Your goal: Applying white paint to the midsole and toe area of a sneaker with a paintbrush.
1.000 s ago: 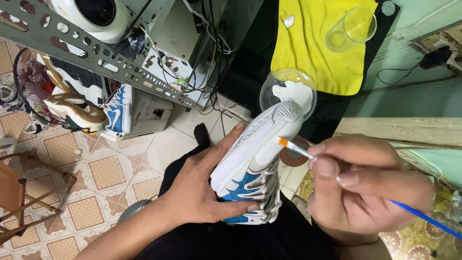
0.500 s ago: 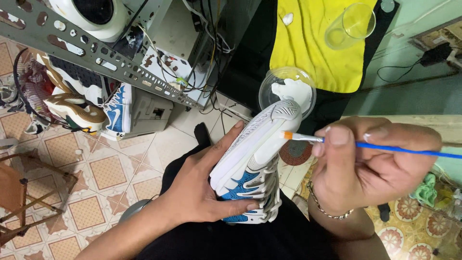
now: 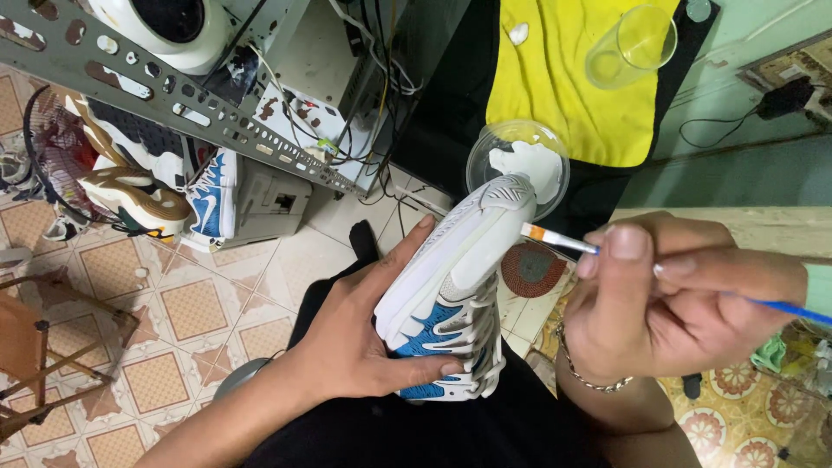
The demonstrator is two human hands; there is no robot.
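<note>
From the head camera, the left hand wraps around a white and blue shoe, thumb across its lower side and fingers spread along the other side, holding it over the person's black-clothed lap. The shoe points away from the body, its toe just in front of a clear round dish with a blob of white paint in it. The right hand, right of the shoe, pinches a thin paintbrush with a blue handle between thumb and fingers; its orange bristle tip sits just beside the shoe's toe, touching or nearly so. Beyond the dish lies a yellow cloth with a clear glass resting on it. Left of the shoe, on the tiled floor, stand other sneakers beneath a grey metal frame hung with cables.
</note>
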